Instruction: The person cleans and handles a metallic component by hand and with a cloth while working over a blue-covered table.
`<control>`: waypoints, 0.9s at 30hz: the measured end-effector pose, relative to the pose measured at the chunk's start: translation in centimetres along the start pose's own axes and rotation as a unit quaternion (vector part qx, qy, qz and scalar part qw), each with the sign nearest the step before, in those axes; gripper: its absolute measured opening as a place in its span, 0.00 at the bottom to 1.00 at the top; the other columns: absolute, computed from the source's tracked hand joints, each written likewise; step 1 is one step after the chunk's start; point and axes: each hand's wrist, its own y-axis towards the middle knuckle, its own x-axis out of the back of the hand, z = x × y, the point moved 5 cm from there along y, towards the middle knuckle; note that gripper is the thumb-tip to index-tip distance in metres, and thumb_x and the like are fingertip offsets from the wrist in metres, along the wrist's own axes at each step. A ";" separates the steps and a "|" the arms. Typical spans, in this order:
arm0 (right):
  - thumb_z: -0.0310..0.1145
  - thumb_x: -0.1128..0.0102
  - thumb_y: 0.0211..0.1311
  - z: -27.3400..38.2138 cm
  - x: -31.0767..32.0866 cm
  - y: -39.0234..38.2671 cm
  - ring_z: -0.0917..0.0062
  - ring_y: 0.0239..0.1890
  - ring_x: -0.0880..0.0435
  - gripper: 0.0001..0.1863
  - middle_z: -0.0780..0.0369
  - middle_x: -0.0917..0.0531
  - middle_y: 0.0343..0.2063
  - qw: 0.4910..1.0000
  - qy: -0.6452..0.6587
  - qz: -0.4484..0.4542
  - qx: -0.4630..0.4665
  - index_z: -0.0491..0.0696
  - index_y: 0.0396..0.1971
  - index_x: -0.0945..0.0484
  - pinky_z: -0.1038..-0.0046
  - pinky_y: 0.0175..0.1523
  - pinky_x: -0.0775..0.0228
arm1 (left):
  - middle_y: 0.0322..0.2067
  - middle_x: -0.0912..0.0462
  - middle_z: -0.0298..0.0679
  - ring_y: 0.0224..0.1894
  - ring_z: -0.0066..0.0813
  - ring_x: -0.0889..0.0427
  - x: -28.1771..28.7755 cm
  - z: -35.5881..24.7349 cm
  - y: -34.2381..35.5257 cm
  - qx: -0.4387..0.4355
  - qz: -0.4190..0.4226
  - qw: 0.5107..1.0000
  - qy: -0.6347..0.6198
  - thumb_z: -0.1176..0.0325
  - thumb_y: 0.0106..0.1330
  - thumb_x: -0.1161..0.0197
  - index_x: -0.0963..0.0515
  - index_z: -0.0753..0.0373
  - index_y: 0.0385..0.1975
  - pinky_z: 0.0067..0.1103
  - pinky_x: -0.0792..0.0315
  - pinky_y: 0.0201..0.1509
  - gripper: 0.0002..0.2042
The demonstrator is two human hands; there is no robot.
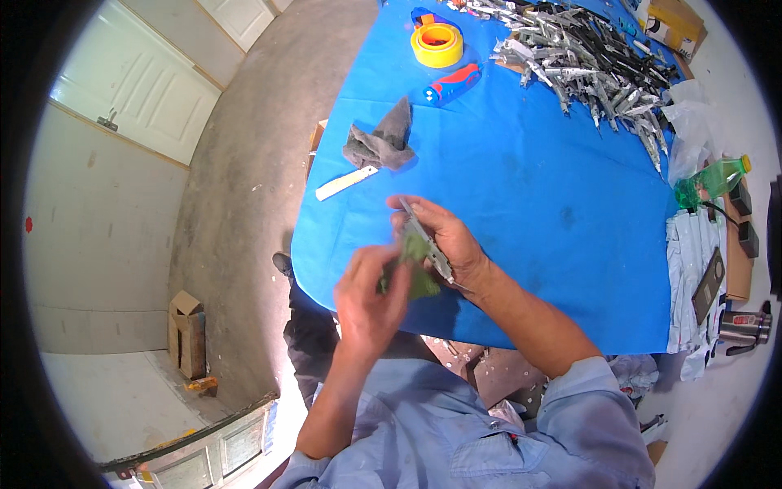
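Fingers (407, 213) of the right hand (444, 240) close around a slim grey metal tool (425, 240), its long axis running from upper left to lower right above the blue worktop (521, 187). Left hand (371, 297) pinches a green cloth (417, 265) against it. Cardboard box (189, 334) stands on the floor, left.

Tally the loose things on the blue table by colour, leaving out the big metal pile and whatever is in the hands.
Yellow: 1, the tape roll
Red and blue: 1, the handled tool
Grey: 1, the rag
White: 1, the flat stick
Green: 1, the bottle at the table edge
Total: 5
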 end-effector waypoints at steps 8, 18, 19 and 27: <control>0.38 0.54 0.85 0.8 -0.4 -0.4 0.81 0.44 0.17 0.18 0.66 0.18 0.40 0.999 0.018 -0.027 0.014 0.45 0.64 0.28 0.76 0.49 0.20 | 0.38 0.13 0.45 0.36 0.37 0.13 -2.8 0.6 -0.1 -0.051 0.046 0.998 -0.015 0.82 0.62 0.27 0.16 0.66 0.44 0.26 0.21 0.40 0.12; 0.37 0.50 0.84 0.4 0.2 -0.3 0.72 0.45 0.16 0.19 0.61 0.16 0.39 0.997 0.075 -0.013 -0.012 0.41 0.65 0.28 0.71 0.47 0.14 | 0.40 0.14 0.44 0.34 0.38 0.12 -3.3 0.1 -3.1 -0.066 0.087 0.992 -0.060 0.82 0.60 0.25 0.17 0.64 0.45 0.25 0.20 0.35 0.14; 0.37 0.51 0.84 0.5 0.1 -0.4 0.72 0.45 0.16 0.19 0.61 0.16 0.40 0.997 0.075 -0.012 -0.011 0.41 0.65 0.27 0.70 0.48 0.14 | 0.39 0.14 0.43 0.34 0.36 0.13 -2.8 0.1 -2.7 -0.061 0.076 0.993 -0.060 0.82 0.60 0.25 0.17 0.64 0.45 0.24 0.21 0.35 0.14; 0.42 0.53 0.86 0.4 -0.6 -0.3 0.78 0.43 0.16 0.19 0.63 0.17 0.41 0.998 0.055 -0.034 0.006 0.44 0.61 0.27 0.73 0.51 0.20 | 0.36 0.14 0.41 0.34 0.27 0.16 -1.8 1.6 1.2 0.010 0.014 0.998 -0.060 0.80 0.65 0.28 0.16 0.67 0.43 0.22 0.24 0.38 0.09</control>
